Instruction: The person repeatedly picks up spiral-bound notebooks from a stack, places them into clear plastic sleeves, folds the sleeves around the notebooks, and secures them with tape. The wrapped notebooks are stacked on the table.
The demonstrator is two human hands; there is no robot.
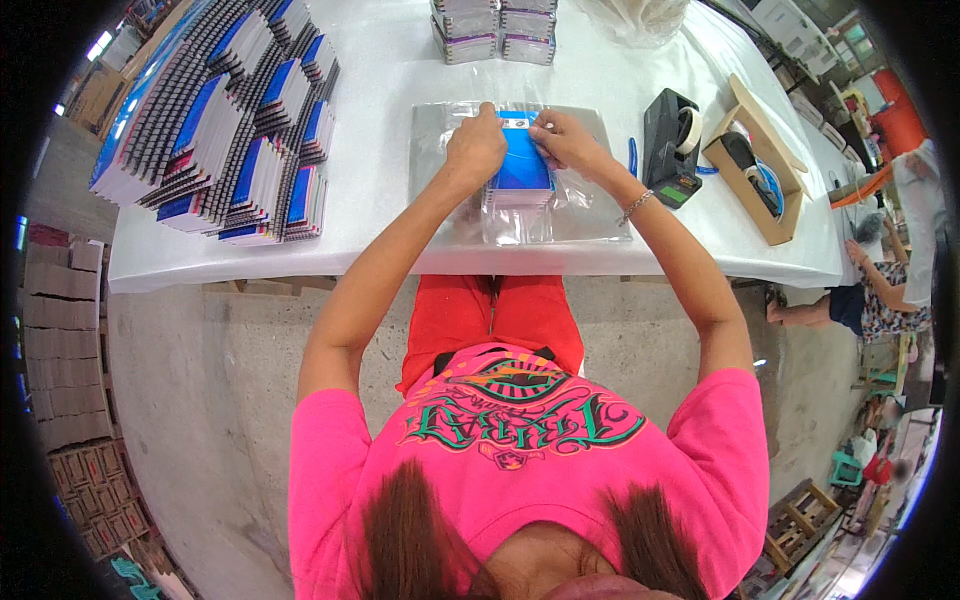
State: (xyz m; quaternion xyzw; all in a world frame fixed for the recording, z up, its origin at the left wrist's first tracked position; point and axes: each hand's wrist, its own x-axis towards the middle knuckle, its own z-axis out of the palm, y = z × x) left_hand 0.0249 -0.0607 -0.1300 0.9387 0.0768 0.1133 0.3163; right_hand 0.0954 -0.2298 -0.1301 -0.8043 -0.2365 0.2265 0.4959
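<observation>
At a white-covered worktable (400,70), a person in a pink shirt bends over a clear plastic bag (520,215) that lies flat on a pile of similar transparent sleeves (430,150). Inside the bag sits a stack of blue-covered booklets (522,165), its upper end level with the bag's mouth, its lower end short of the sealed bottom, where empty plastic shows. The left hand (476,145) is clenched over the upper left corner of the stack, fingers curled down onto the bag's opening. The right hand (563,138) pinches the upper right corner of the bag between thumb and fingers, a thin bracelet (634,207) on its wrist.

To the person's left, rows of blue spiral-bound notebooks (235,130) lie fanned and overlapping in tall piles across the table. At the far edge stand already bagged bundles (495,30) in neat stacks, with a crumpled clear bag (640,18) beside them. To the right of the hands, a black tape dispenser (672,140) holds a roll of clear tape, and just beyond it an open wooden tray (755,165) contains a dark dispenser with a blue roll. Cardboard cartons (65,350) stand stacked on the concrete floor at the left.
</observation>
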